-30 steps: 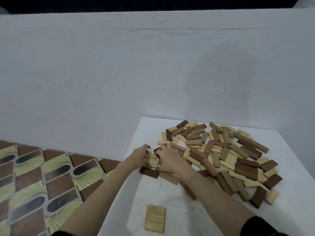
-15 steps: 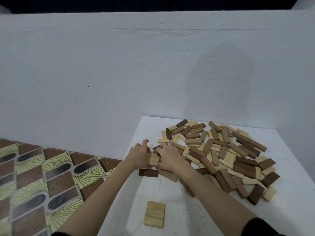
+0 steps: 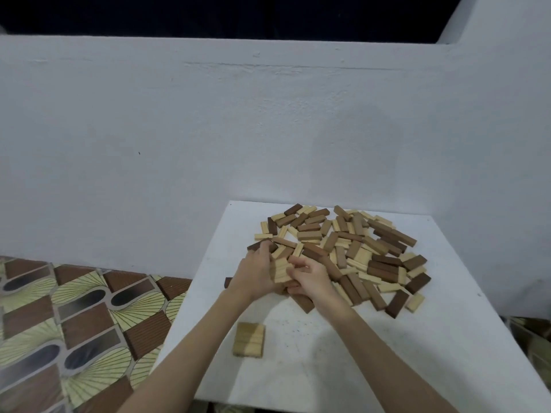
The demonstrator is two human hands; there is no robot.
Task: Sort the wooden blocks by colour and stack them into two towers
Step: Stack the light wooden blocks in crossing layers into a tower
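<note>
I see both hands at the near left edge of the pile of wooden blocks [image 3: 343, 251], which lies spread on the white table [image 3: 417, 338]. The left hand [image 3: 255, 277] and the right hand [image 3: 310, 278] press from two sides a small group of light blocks [image 3: 280, 271] between them; the fingers of both are curled around this group, so each hand grips it. How many blocks are in the group I cannot tell, because the fingers cover part of it. The pile mixes dark brown, mid brown and pale blocks, lying flat and crossing each other. Nearer to me, apart from the pile, a short layer of light blocks [image 3: 249, 339] lies flat side by side on the table. At the left of the table there is a patterned floor [image 3: 74, 323], and behind it a white wall [image 3: 208, 129].
</note>
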